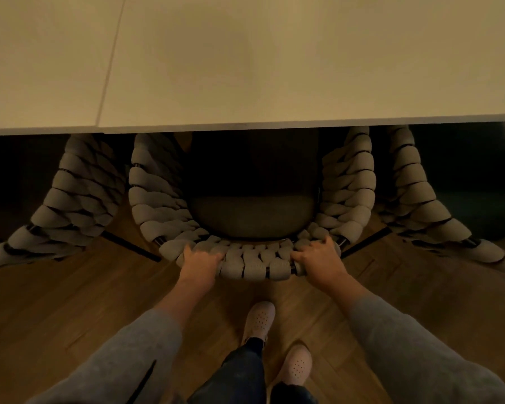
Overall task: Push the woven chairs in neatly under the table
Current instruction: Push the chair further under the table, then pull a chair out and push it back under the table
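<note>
one woven chair (254, 266) facing table (245, 68), left hand (200, 262), right hand (318, 259) gripping its backrest

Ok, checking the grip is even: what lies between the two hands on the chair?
Only the chair's woven back rim: the left hand and right hand grip it at either side, as the head view shows.

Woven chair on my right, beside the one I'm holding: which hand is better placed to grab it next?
Right. The right hand grips the middle chair at the end nearest the right chair; the left hand grips the far end and would have to cross your body.
</note>
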